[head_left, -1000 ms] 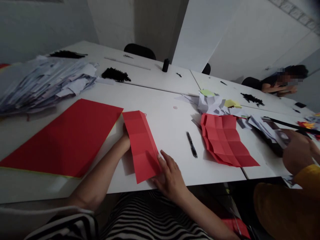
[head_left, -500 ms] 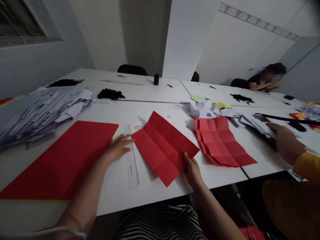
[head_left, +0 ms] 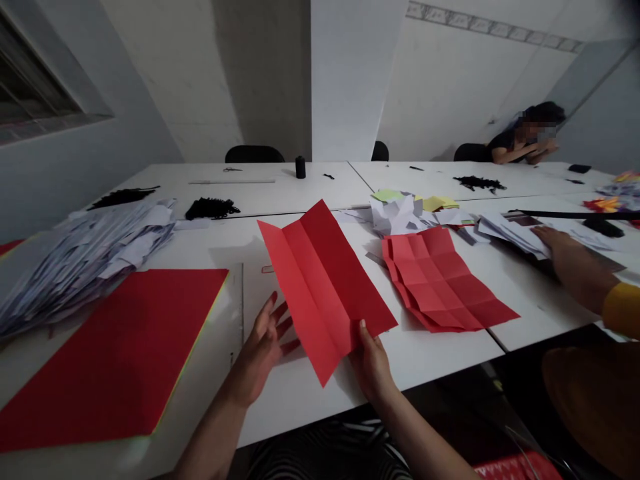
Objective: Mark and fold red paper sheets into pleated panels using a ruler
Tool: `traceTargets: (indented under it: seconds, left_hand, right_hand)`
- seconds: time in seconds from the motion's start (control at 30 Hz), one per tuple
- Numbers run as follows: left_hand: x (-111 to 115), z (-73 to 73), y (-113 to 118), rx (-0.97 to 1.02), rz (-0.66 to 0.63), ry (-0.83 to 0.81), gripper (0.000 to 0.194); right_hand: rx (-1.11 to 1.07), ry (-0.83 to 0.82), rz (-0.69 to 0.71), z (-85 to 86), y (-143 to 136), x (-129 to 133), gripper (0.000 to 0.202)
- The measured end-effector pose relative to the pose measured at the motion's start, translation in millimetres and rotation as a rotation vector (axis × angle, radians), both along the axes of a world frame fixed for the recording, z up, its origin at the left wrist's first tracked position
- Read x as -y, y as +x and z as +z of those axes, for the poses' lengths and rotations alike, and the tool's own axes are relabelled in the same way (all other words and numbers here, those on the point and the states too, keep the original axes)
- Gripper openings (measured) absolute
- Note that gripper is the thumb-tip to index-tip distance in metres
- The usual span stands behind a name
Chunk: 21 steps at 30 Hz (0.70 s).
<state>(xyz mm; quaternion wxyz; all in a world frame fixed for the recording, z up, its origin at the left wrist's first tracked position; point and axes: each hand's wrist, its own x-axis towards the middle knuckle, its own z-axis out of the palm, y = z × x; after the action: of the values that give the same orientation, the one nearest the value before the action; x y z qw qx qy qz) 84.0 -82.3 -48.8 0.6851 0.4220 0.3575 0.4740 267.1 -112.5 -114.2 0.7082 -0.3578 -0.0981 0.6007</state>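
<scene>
While hands (head_left: 373,370) flank red paper (head_left: 325,287), beyond — scraps (head_left: 397,217)

The right hand (head_left: 373,365) holds a creased red sheet (head_left: 320,287) (left hand (head_left: 263,353) spread beside it) above the white table (head_left: 283,397).

One left hand (head_left: 263,353) and one right hand (head_left: 373,363) showed, with one lifted red sheet (head_left: 325,287), one pile of creased red sheets (head_left: 445,280), one black spool (head_left: 300,167), one pair of scissors (head_left: 233,169), three black chairs (head_left: 255,154) and two other people (head_left: 520,145).
</scene>
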Motion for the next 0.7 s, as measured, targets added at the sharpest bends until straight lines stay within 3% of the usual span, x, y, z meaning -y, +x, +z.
traceTargets:
  seconds: [0.13, 0.33, 0.5, 0.57, 0.7]
  left_hand:
    - [7.2, 8.9, 15.6, -0.038, 0.113, -0.081, 0.068]
    - [2.6, -4.2, 7.5, -0.079, 0.252, -0.203, 0.053]
    - [4.7, -3.2, -11.0, -0.15, 0.156, -0.184, 0.043]
    - [6.0, -1.6, -18.3, -0.191, 0.096, -0.175, 0.043]
    - [9.1, -2.4, -28.5, -0.226, 0.023, -0.149, 0.039]
  right_hand:
    - [-0.061, 0.025, 0.034, -3.6, -9.0, 6.9, 0.049]
    - [-0.071, -0.001, 0.084, -6.2, 0.2, 15.0, 0.05]
    - [0.153, -0.021, 0.221, 14.1, 48.9, 10.1, 0.048]
    - [0.298, -0.026, 0.368, 28.2, 69.0, 4.1, 0.053]
    - [0.527, -0.02, 0.506, 51.9, 85.7, -11.0, 0.054]
